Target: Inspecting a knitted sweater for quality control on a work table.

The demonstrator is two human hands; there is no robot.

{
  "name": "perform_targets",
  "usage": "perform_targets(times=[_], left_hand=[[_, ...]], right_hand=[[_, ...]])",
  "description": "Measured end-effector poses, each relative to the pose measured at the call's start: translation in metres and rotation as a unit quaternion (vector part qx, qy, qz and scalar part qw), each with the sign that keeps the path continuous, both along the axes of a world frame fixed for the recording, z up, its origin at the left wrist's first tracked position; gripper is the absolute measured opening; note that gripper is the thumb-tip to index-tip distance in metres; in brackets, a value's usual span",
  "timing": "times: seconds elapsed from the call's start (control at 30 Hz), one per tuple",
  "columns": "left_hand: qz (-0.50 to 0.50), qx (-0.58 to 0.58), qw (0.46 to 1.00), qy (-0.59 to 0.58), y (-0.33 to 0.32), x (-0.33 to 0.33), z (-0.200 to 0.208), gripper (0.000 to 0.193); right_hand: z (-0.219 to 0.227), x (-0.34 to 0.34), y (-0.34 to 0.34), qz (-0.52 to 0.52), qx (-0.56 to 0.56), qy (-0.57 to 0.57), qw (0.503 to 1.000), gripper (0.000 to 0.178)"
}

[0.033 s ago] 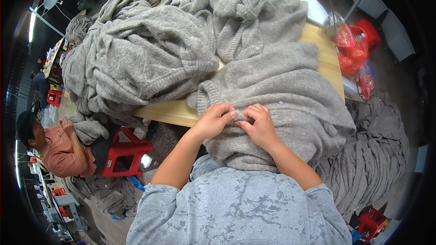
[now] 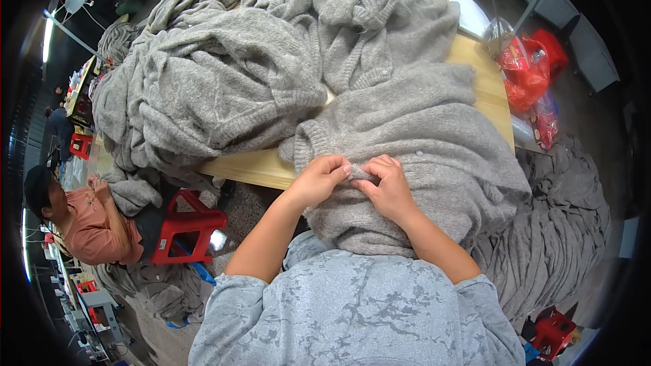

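A grey knit sweater (image 2: 434, 122) lies bunched over the table's near edge and hangs toward my body. My left hand (image 2: 319, 181) pinches a fold of it between thumb and forefinger. Right beside it, my right hand (image 2: 389, 191) is closed on the same fold, thumb and fingertips together. Whether something small is also between the fingertips cannot be made out. A small shiny button (image 2: 420, 153) sits on the knit right of my hands. Another shiny button (image 2: 384, 72) shows on the grey knitwear farther back.
Heaped grey knitwear (image 2: 210, 88) covers much of the wooden table (image 2: 247, 167). At left, a person (image 2: 102, 220) sits by a red stool (image 2: 186, 227). Red plastic bags (image 2: 525, 74) hang off the right side, above a grey knitwear pile (image 2: 556, 230). Other people's arms show at the far edge.
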State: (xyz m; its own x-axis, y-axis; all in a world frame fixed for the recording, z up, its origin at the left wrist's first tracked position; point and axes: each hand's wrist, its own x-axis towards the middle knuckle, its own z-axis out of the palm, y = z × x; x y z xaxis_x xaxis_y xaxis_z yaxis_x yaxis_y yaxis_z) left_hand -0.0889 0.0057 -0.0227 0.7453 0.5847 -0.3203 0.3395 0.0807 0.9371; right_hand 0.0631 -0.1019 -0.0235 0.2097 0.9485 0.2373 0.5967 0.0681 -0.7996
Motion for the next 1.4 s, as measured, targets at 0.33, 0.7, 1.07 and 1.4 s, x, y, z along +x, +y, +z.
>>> perform_targets(times=[0.33,0.7,1.07,1.4], left_hand=[[-0.037,-0.066,0.996,-0.036,0.004,-0.006,0.002,0.008],[0.021,-0.120,0.989,-0.089,0.003,-0.004,-0.004,0.011],[-0.018,-0.110,0.992,-0.055,0.000,-0.004,-0.014,0.013],[-0.074,-0.178,0.976,-0.101,-0.011,-0.003,0.010,0.008]], right_hand=[[-0.003,0.006,0.002,0.001,-0.054,0.077,0.996,0.015],[0.001,0.004,0.001,0.016,-0.035,0.022,0.999,0.022],[-0.001,0.003,0.006,0.009,-0.028,0.121,0.992,0.020],[-0.005,0.005,-0.001,0.036,0.019,0.134,0.990,0.013]])
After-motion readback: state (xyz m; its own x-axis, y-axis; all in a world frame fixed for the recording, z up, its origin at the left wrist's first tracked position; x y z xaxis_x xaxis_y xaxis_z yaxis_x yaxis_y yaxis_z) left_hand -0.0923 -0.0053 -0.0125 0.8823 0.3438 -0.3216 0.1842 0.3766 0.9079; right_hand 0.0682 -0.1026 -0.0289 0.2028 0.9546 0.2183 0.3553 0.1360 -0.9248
